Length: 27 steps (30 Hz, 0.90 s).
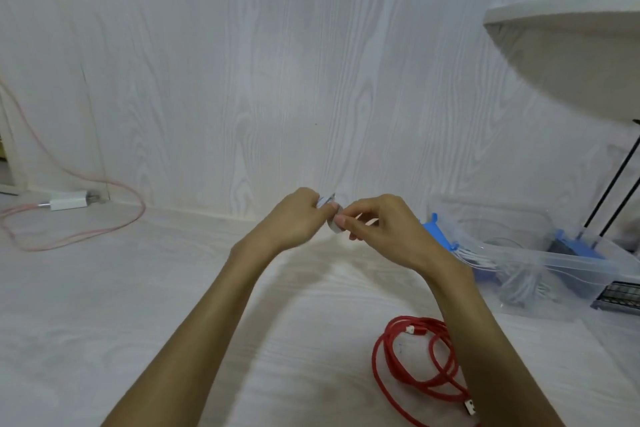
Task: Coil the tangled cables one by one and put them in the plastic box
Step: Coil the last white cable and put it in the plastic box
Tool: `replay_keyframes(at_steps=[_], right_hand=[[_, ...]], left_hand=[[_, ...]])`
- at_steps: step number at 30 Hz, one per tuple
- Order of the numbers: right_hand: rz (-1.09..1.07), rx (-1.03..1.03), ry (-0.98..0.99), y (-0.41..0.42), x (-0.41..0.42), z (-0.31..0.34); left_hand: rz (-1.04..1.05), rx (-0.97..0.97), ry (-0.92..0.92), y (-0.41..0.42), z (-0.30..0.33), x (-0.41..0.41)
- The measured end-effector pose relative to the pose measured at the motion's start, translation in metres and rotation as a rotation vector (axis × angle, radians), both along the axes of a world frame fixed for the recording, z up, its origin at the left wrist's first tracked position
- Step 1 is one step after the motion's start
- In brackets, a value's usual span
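We hold both hands raised together over the middle of the white floor, near its far edge where it meets the wall. Our left hand (298, 218) and right hand (377, 229) have curled fingers pinching a small coiled white cable (333, 215) between them; it is mostly hidden, with only a bit showing between the fingertips. The red cable (415, 364) lies loosely looped on the floor near its front edge, below our right forearm and well apart from both hands. The clear plastic box (561, 267) sits toward the right edge of the floor, just beside our right wrist, with white cables (519, 284) already inside. Far to the left, a pink cable (114, 222) and a white charger (69, 202) lie by the wall.
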State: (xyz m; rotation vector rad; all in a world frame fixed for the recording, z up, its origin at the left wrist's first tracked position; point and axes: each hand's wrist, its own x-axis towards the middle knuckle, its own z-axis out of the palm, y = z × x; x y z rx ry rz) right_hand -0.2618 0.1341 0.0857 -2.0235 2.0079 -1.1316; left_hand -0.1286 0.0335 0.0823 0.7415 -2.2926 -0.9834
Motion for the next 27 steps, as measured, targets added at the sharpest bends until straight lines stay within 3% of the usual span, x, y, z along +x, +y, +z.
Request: replay_keyframes(at_steps=[3,6,10,13,15,20,27], right_hand=[[-0.069,-0.073,-0.144,-0.003,-0.001,0.008],[-0.203,-0.113,-0.411,-0.007,-0.002,0.012],[-0.223,-0.034,-0.759,-0.008,0.003,0.016],[-0.260,-0.042,-0.792,-0.008,0.003,0.019],[-0.278,-0.053,-0.786,-0.007,0.002,0.020],[-0.243,-0.052,-0.806,-0.002,0.003,0.025],[-0.130,0.044,-0.773,0.009,-0.004,0.033]], left_hand=[[0.024,0.067,0.128,-0.007,0.012,0.003],[0.209,-0.010,0.326,-0.012,0.015,0.002],[0.076,-0.082,0.360,-0.009,0.017,-0.002],[-0.009,-0.102,0.283,-0.005,0.015,-0.006],[-0.084,-0.051,0.305,-0.003,0.014,-0.008],[-0.150,-0.159,0.313,-0.001,0.009,-0.009],[-0.298,-0.075,0.368,0.000,0.012,-0.002]])
